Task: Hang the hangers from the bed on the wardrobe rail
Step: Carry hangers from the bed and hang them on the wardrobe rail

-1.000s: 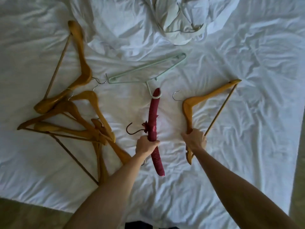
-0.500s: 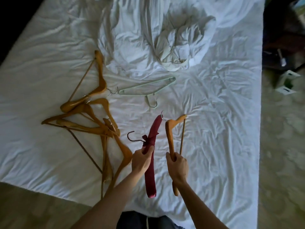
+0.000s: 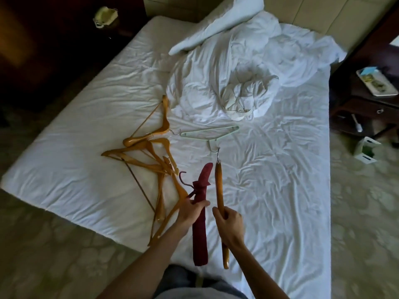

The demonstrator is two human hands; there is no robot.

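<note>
Left hand (image 3: 192,210) wraps the red hanger (image 3: 199,214), right hand (image 3: 228,225) clamps the wooden hanger (image 3: 219,186). Watch that metal hook (image 3: 218,153): it sits right at the green hanger (image 3: 210,133) and could snag it.

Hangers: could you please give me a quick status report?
Left hand grips red hanger; right hand grips wooden hanger. Wooden pile, green hanger on bed. Nothing blocking.
</note>
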